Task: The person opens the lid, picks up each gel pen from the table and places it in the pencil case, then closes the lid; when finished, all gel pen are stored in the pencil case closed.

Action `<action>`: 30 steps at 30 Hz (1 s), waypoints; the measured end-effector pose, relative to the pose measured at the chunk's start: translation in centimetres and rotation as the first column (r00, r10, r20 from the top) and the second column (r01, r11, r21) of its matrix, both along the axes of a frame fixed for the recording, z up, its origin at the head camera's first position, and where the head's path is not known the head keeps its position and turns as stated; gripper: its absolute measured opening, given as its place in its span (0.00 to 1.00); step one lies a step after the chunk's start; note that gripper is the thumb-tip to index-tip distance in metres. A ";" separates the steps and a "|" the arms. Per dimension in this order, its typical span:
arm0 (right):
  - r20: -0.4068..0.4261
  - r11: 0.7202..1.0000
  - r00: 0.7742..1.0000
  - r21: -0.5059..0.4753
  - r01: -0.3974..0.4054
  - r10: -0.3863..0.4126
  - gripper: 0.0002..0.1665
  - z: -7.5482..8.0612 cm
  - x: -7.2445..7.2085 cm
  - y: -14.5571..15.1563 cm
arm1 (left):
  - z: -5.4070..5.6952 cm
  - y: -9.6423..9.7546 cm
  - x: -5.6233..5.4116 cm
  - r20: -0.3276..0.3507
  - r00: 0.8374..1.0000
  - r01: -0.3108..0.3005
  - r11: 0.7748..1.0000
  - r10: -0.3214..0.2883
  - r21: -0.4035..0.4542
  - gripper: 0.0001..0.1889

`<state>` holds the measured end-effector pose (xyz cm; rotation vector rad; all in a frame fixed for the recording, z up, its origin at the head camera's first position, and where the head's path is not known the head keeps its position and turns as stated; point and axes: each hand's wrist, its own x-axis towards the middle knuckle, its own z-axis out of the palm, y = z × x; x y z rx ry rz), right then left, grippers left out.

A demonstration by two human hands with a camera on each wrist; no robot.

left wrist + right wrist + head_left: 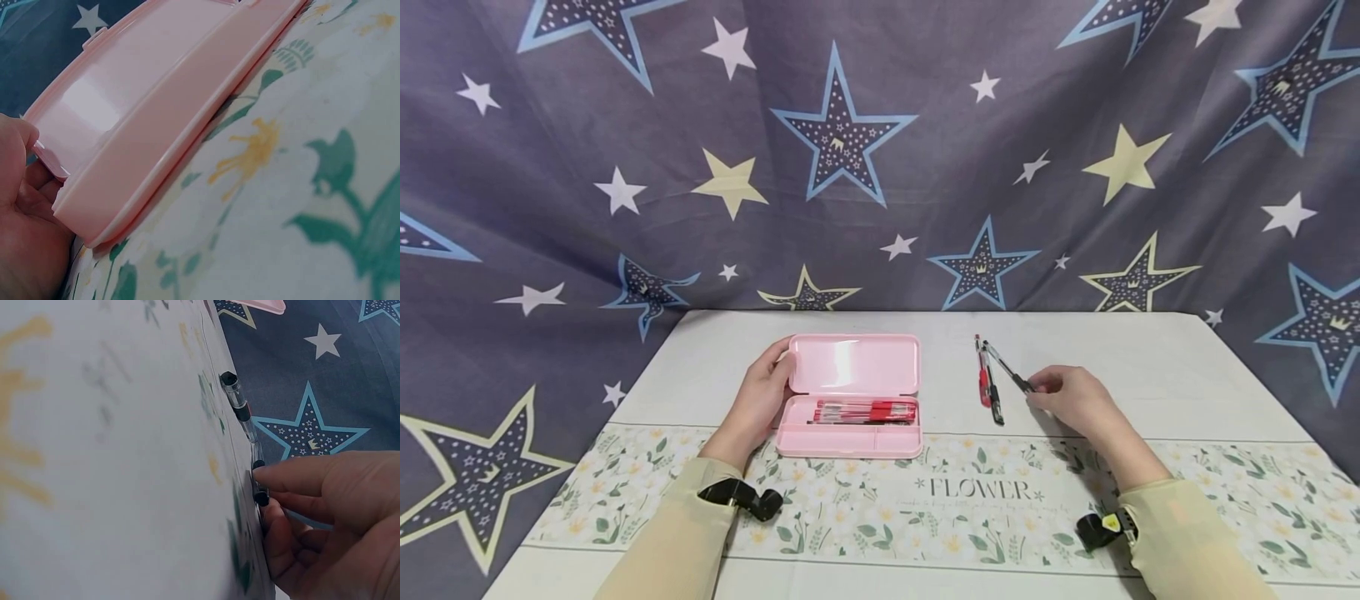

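An open pink pencil case (pixel 827 442) stands left of centre with its lid (pixel 880 367) raised. Several red pens (pixel 891 410) and a darker one lie in its long compartment. My left hand (pixel 762 396) holds the lid's left edge; in the left wrist view the thumb overlaps the lid (pixel 125 94) and other fingers are behind it. To the right, my right hand (pixel 1078 404) pinches the capped end of a clear-barrelled black pen (pixel 1006 365). Beside that pen lie a red pen (pixel 983 385) and another black pen (pixel 996 406).
A white tabletop (pixel 730 342) carries a flower-patterned band (pixel 850 517) along its nearer part. Behind it hangs a dark star-printed curtain (pixel 925 167). Each wrist wears a small black camera (pixel 1101 530).
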<state>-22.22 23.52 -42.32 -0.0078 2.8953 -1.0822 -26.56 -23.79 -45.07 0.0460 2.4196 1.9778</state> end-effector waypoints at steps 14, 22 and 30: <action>0.002 0.997 0.999 0.072 0.040 -0.040 0.15 -0.1 0.0 0.2 | 0.2 0.0 0.1 -0.001 1.000 0.004 1.000 -0.004 0.002 0.26; -0.008 0.993 0.996 0.072 0.092 -0.091 0.14 0.0 -0.1 0.2 | 0.2 0.1 0.1 -0.001 1.000 0.011 1.000 -0.011 0.016 0.26; -0.038 0.995 0.996 0.055 0.089 -0.087 0.13 -0.2 0.0 0.5 | 0.1 0.1 0.0 0.000 1.000 0.008 1.000 -0.008 0.008 0.27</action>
